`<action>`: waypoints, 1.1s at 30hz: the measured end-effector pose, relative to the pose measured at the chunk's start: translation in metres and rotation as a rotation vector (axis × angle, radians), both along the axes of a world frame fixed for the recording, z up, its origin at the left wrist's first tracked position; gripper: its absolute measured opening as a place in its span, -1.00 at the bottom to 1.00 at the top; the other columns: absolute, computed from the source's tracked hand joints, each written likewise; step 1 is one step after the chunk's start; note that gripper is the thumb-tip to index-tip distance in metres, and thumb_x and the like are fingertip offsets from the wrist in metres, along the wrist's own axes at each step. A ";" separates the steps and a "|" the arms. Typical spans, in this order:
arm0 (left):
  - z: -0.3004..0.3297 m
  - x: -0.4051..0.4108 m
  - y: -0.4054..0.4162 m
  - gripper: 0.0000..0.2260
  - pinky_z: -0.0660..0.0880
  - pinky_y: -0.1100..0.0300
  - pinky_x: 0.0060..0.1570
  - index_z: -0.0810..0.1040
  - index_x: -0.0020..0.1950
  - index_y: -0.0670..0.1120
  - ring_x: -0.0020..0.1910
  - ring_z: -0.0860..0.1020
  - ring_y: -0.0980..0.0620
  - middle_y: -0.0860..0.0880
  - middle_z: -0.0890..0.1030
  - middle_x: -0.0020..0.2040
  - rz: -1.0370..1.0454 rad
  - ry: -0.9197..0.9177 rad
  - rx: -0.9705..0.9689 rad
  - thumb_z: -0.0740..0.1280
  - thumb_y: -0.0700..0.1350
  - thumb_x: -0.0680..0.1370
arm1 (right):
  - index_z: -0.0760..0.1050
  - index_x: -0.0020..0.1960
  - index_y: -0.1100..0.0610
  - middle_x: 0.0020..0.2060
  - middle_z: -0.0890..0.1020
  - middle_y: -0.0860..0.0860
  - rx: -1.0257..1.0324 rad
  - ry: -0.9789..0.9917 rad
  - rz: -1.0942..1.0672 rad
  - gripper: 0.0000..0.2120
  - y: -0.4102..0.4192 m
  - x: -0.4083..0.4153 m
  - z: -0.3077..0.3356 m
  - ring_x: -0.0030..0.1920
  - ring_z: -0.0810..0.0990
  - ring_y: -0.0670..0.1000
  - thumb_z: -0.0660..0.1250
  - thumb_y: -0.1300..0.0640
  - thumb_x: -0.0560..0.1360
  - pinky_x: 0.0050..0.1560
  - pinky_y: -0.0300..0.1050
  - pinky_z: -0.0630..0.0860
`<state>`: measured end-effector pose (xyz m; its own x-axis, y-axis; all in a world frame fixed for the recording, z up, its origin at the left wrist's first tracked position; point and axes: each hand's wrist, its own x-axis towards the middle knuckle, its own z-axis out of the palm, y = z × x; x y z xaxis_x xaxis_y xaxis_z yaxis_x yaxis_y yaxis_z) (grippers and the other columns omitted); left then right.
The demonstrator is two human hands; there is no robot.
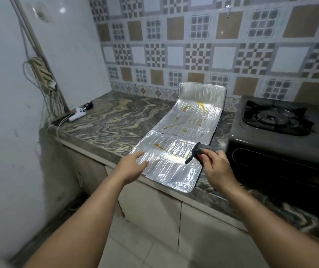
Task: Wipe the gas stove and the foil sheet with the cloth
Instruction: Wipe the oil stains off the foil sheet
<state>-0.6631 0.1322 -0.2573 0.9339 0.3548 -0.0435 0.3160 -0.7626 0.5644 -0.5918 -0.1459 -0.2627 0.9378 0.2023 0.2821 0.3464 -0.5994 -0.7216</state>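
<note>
A long silver foil sheet (182,132) lies flat on the marbled counter, its far end bent up against the tiled wall, with yellow-orange smears along it. My left hand (132,166) rests with spread fingers on the sheet's near left corner. My right hand (215,166) hovers over the sheet's near right edge, shut on a dark grey cloth (196,151) that droops onto the foil. The black gas stove (274,136) stands to the right, its burner grate at the back.
The marbled counter (116,120) stretches left of the foil. A white charger and cables (77,115) lie at its far left corner, under a wall power strip (42,74). Pale cabinet doors (154,207) are below the counter edge.
</note>
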 end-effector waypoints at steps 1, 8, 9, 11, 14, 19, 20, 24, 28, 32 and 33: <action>-0.005 0.004 0.009 -0.50 0.31 0.10 0.37 0.39 0.47 0.09 0.44 0.38 -0.05 -0.01 0.44 0.45 0.012 0.006 0.000 0.31 0.14 0.54 | 0.54 0.28 0.08 0.01 0.44 0.05 -0.003 0.015 0.005 -0.70 0.008 0.006 -0.004 0.06 0.49 0.07 0.22 0.05 0.60 0.12 -0.17 0.37; -0.025 0.052 0.057 -0.49 0.29 0.10 0.40 0.36 0.49 -0.01 0.45 0.36 -0.06 -0.05 0.40 0.47 0.020 0.091 0.019 0.30 0.09 0.57 | 0.49 0.33 0.05 0.06 0.42 0.07 -0.006 0.113 -0.002 -0.67 0.060 0.058 -0.031 0.06 0.44 0.04 0.16 0.01 0.62 0.16 -0.10 0.37; -0.028 0.060 0.062 -0.49 0.28 0.11 0.41 0.35 0.49 -0.02 0.45 0.36 -0.05 -0.04 0.40 0.48 0.012 0.100 0.026 0.30 0.09 0.57 | 0.48 0.34 0.05 0.07 0.42 0.07 0.002 0.123 -0.020 -0.67 0.066 0.065 -0.033 0.05 0.42 0.02 0.16 0.02 0.62 0.16 -0.11 0.37; -0.036 0.075 0.070 -0.51 0.28 0.12 0.41 0.36 0.49 -0.02 0.45 0.36 -0.04 -0.04 0.40 0.47 -0.012 0.117 0.037 0.29 0.08 0.58 | 0.47 0.35 0.05 0.10 0.41 0.09 0.014 0.131 -0.065 -0.66 0.075 0.080 -0.038 0.08 0.43 0.04 0.16 0.01 0.62 0.18 -0.08 0.38; -0.049 0.097 0.080 -0.53 0.27 0.13 0.40 0.35 0.49 0.00 0.44 0.36 -0.04 -0.03 0.41 0.47 -0.025 0.131 0.055 0.27 0.06 0.60 | 0.45 0.37 0.07 0.14 0.40 0.11 -0.005 0.152 -0.118 -0.64 0.084 0.097 -0.048 0.11 0.43 0.09 0.15 0.01 0.63 0.22 -0.02 0.39; -0.063 0.128 0.098 -0.60 0.38 0.00 0.32 0.35 0.47 0.11 0.32 0.45 -0.10 -0.08 0.49 0.37 -0.098 0.168 0.087 0.21 0.03 0.62 | 0.43 0.39 0.05 0.19 0.37 0.13 -0.057 0.201 -0.192 -0.63 0.090 0.107 -0.062 0.17 0.43 0.15 0.11 0.00 0.63 0.23 -0.06 0.33; -0.066 0.137 0.104 -0.60 0.38 -0.02 0.33 0.34 0.47 0.14 0.34 0.44 -0.10 -0.07 0.47 0.40 -0.124 0.172 0.086 0.20 0.04 0.62 | 0.43 0.39 0.04 0.19 0.37 0.14 -0.061 0.208 -0.214 -0.63 0.091 0.109 -0.065 0.16 0.43 0.15 0.11 0.00 0.63 0.20 -0.08 0.33; -0.071 0.161 0.127 -0.54 0.40 0.01 0.32 0.29 0.51 0.11 0.36 0.44 -0.08 -0.03 0.41 0.45 -0.230 0.153 0.111 0.23 0.09 0.61 | 0.44 0.38 0.05 0.18 0.38 0.15 -0.069 0.193 -0.309 -0.65 0.098 0.108 -0.067 0.14 0.44 0.16 0.12 0.02 0.63 0.14 -0.12 0.31; -0.084 0.175 0.154 -0.48 0.27 0.02 0.43 0.21 0.56 0.02 0.45 0.33 -0.03 0.00 0.29 0.53 -0.423 0.106 0.176 0.23 0.06 0.62 | 0.43 0.40 0.08 0.17 0.38 0.18 -0.106 0.175 -0.497 -0.63 0.105 0.103 -0.072 0.17 0.42 0.21 0.12 0.03 0.63 0.21 -0.06 0.33; -0.103 0.188 0.189 -0.35 0.25 -0.06 0.45 0.21 0.56 0.05 0.49 0.27 -0.07 0.04 0.19 0.57 -0.621 0.075 0.234 0.11 0.31 0.52 | 0.31 0.46 0.03 0.24 0.31 0.19 -0.181 0.206 -0.614 -0.56 0.120 0.100 -0.084 0.22 0.36 0.29 0.12 -0.04 0.61 0.29 0.07 0.31; -0.106 0.191 0.196 -0.33 0.24 -0.08 0.45 0.21 0.56 0.07 0.50 0.25 -0.08 0.05 0.16 0.58 -0.656 0.074 0.261 0.09 0.33 0.50 | 0.25 0.49 -0.01 0.25 0.29 0.19 -0.233 0.235 -0.625 -0.52 0.125 0.100 -0.087 0.22 0.35 0.32 0.11 -0.09 0.60 0.30 0.12 0.30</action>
<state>-0.4724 0.3277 -0.3636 0.9564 -0.2722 -0.1055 -0.2240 -0.9162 0.3324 -0.4914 -0.0209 -0.3502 0.9289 -0.3632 0.0726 -0.2623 -0.7834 -0.5635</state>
